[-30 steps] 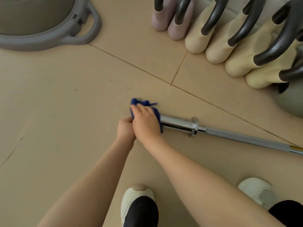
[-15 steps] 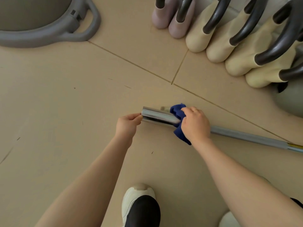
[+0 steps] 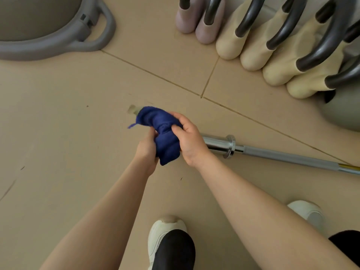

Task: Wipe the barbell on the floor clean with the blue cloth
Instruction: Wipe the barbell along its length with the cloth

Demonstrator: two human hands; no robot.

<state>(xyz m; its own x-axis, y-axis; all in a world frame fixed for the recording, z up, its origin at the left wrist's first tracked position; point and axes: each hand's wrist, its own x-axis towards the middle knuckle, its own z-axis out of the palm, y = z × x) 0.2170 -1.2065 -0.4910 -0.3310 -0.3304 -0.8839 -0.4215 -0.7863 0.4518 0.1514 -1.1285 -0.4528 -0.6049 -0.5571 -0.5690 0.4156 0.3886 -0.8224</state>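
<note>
Both hands on the cloth (image 3: 165, 137): right hand (image 3: 190, 141) grips it bunched over the bar (image 3: 272, 152) end, left hand (image 3: 146, 151) pinches its lower edge. Bar lies on the floor, axis running right and slightly toward the person; right hand nearer the unwiped shaft.

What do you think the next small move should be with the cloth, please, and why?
Probably slide the blue cloth, gripped by both the left hand and right hand at the sleeve end, rightward toward the collar of the barbell, since the chrome there lies uncovered.
</note>
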